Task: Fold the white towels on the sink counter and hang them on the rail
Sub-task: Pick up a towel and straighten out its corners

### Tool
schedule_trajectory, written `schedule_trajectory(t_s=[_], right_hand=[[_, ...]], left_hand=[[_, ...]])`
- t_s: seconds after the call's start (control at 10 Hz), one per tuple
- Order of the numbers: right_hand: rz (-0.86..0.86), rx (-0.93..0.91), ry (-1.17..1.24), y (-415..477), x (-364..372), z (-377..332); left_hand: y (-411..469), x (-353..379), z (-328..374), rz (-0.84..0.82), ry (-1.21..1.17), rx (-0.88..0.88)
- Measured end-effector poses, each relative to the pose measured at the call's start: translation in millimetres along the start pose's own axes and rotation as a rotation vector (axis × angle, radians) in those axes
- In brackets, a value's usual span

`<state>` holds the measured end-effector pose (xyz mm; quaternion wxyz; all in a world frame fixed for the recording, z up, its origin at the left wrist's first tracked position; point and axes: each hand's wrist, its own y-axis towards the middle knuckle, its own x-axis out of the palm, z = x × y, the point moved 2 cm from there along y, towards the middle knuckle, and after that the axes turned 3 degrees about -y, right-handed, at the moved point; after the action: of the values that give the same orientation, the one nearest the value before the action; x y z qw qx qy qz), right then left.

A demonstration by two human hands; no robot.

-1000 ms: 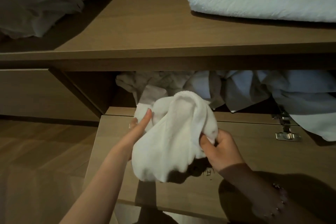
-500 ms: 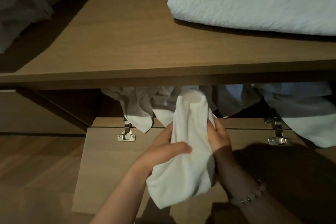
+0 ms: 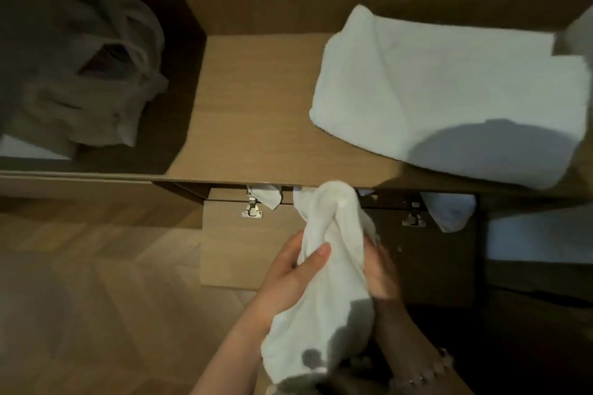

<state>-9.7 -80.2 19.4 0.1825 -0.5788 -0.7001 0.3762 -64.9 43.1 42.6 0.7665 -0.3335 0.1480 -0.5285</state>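
My left hand [image 3: 285, 279] pinches the small towel [image 3: 333, 266], thumb curled over the front and fingers behind. My right hand [image 3: 380, 272] grips its other side, fingers blurred. The bunched towel hangs just below the front edge of the shelf [image 3: 256, 106]. A folded towel [image 3: 449, 99] lies on the shelf's right part.

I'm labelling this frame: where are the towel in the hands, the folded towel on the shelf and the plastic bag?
held towel [image 3: 340, 285]: head view, bunched middle.
folded towel [image 3: 449, 99]: head view, flat top.
plastic bag [image 3: 96, 83]: head view, crumpled side.
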Motion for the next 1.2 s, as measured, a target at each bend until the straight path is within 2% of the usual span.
schedule_trajectory(t_s=[0.2, 0.3, 0.4, 0.5, 0.6, 0.8, 0.9, 1.2], right_hand=[[-0.107, 0.007, 0.078, -165, -20, -152], [-0.305, -0.195, 0.117, -237, -20, -232], [-0.388, -0.346, 0.032, -287, -12, -294], [-0.444, -0.442, 0.09, -325, 3, -348], [-0.472, -0.455, 0.119, -352, 28, -382], [-0.531, -0.431, 0.023, -374, 100, -397], [-0.548, -0.431, 0.039, -378, 140, -399], [-0.501, -0.402, 0.242, -383, 306, -402]], left_hand=[[-126, 4, 128, 0.034, -0.089, 0.015], [-184, 1, 217, 0.003, -0.1, 0.131], [-226, -10, 288, -0.009, -0.114, 0.237], [-284, -17, 360, 0.017, -0.149, 0.416], [-306, -40, 393, 0.097, -0.091, 0.496], [-326, -105, 412, 0.233, -0.11, 0.561], [-329, -143, 417, 0.25, -0.085, 0.574], [-303, -312, 442, 0.233, 0.055, 0.553]])
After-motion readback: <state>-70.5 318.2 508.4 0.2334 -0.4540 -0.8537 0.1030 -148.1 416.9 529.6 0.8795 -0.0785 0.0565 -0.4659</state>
